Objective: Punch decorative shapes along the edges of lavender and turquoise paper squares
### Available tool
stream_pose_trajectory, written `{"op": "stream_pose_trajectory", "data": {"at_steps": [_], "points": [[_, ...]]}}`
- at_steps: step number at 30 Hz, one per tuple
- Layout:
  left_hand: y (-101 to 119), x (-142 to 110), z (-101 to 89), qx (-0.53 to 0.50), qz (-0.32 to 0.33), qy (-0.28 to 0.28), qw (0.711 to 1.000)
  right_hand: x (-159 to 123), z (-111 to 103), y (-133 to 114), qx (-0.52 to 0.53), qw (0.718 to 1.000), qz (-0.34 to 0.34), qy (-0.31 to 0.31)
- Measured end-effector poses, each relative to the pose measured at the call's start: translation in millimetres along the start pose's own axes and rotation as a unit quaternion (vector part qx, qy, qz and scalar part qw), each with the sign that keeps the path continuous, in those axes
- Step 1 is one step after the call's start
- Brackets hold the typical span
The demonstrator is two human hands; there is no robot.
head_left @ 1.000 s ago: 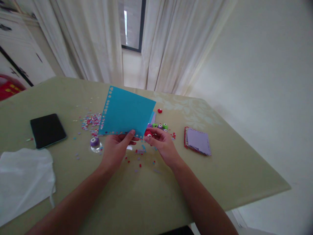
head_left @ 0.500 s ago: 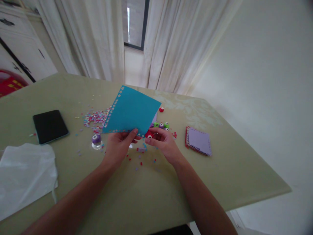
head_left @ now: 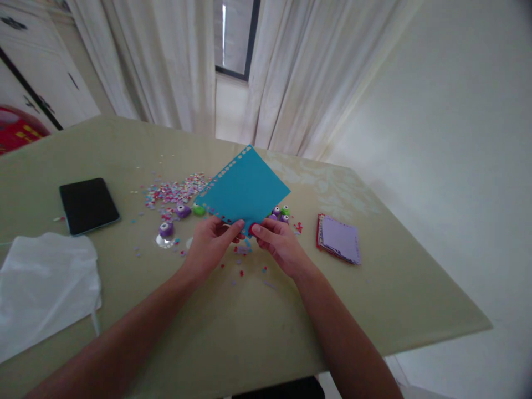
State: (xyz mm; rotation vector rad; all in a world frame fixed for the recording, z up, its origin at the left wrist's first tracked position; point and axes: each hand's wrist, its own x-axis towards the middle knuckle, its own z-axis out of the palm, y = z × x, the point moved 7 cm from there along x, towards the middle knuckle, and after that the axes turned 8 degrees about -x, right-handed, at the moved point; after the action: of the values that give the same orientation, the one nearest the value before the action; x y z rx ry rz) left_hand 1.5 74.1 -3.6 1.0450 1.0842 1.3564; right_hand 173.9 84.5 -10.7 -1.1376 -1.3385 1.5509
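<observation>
A square sheet of blue paper [head_left: 248, 185] is held over the table, one corner toward me. Small shapes are punched along its left edge and part of its near edge. My left hand [head_left: 214, 239] pinches the near edge between thumb and fingers. My right hand [head_left: 279, 241] is closed on a small red craft punch [head_left: 251, 228] at the near corner of the paper. Purple punches [head_left: 166, 229] and a green punch [head_left: 199, 210] lie left of the sheet. More purple and green punches [head_left: 285, 210] sit behind my right hand, partly hidden.
Punched paper bits [head_left: 177, 191] are heaped at the back left and scattered below my hands. A stack of punched paper [head_left: 339, 239] lies on the right. A dark tablet or phone [head_left: 89, 206] and a white bag [head_left: 47, 288] are on the left of the table [head_left: 394, 293].
The blue paper has turned clockwise and shifted right, so its near corner now sits at the red punch. The purple and green punches left of the sheet have come into view.
</observation>
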Motion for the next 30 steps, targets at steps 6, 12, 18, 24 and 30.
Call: {"op": "stream_pose_trajectory", "data": {"at_steps": [6, 12, 18, 24, 30], "points": [[-1.4, -1.9, 4.7, -0.023, -0.003, -0.012, 1.000, -0.6, 0.0, 3.2, -0.016, 1.000, 0.016, 0.020], [-0.8, -3.9, 5.2, -0.018, -0.015, -0.008, 1.000, -0.1, 2.9, 4.8, -0.016, 1.000, 0.016, 0.020], [-0.8, -3.3, 4.7, -0.016, -0.009, -0.009, 1.000, 1.8, 5.7, 5.8, -0.018, 1.000, 0.008, 0.022], [-1.2, -2.6, 6.1, -0.014, -0.015, -0.014, 1.000, 1.1, 5.6, 2.6, -0.018, 1.000, 0.001, 0.025], [-1.1, -2.4, 6.0, -0.018, -0.007, -0.022, 1.000, 0.4, 6.3, 3.0, -0.009, 1.000, 0.005, 0.024]]}}
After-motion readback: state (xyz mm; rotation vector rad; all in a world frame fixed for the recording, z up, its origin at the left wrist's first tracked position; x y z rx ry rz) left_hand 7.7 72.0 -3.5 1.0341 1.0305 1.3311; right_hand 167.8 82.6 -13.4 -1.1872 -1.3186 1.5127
